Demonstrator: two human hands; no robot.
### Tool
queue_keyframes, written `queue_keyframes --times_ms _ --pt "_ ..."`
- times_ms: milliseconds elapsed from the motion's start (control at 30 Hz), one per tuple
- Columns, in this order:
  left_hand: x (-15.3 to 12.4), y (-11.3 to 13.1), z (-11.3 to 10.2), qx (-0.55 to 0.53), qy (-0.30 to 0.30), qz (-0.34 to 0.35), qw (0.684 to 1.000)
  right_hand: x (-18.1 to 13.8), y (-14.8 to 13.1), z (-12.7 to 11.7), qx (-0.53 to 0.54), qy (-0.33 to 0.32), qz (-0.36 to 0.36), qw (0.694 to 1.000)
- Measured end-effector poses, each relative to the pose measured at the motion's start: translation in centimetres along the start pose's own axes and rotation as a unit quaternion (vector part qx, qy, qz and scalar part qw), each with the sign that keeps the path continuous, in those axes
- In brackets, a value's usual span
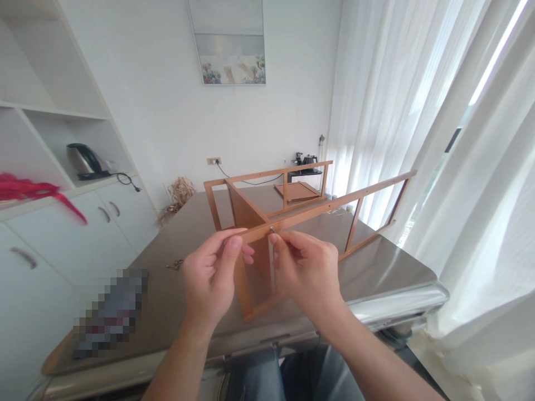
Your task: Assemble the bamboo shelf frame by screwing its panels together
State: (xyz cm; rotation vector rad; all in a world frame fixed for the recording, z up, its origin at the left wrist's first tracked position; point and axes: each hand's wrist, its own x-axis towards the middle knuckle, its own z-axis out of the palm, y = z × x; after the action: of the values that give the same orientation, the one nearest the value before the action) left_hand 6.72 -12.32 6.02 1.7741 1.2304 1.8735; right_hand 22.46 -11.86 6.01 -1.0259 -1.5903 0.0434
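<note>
At the far left a red ribbon [29, 189] is seen on a cabinet top, and a kettle [83, 160] is set in the shelf niche behind it. On the grey bench [376, 262] a wooden frame [246, 214] is stood upright near the front edge. The near end of its long rail [334, 203] is pinched by the left hand [213, 273], thumb and fingers pressed together on it. Just beside, 1 small metal pin [272, 229] is pinched between thumb and forefinger of the right hand [307, 273] and held against the rail. Further back, a flat board [297, 191] is laid on the bench. White curtains [438, 139] are hung at the right.
</note>
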Motion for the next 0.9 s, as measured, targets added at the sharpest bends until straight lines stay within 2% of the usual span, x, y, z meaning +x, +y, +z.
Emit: queue_keyframes --times_ms 267,900 --pt "-0.19 0.49 0.60 -0.006 0.037 -0.012 0.999 -0.34 -0.52 0.20 -0.004 0.008 0.032 0.999" --pt "-0.20 0.56 0.47 -0.028 0.020 -0.004 0.999 -0.53 -0.54 0.51 0.071 0.010 0.091 0.993"
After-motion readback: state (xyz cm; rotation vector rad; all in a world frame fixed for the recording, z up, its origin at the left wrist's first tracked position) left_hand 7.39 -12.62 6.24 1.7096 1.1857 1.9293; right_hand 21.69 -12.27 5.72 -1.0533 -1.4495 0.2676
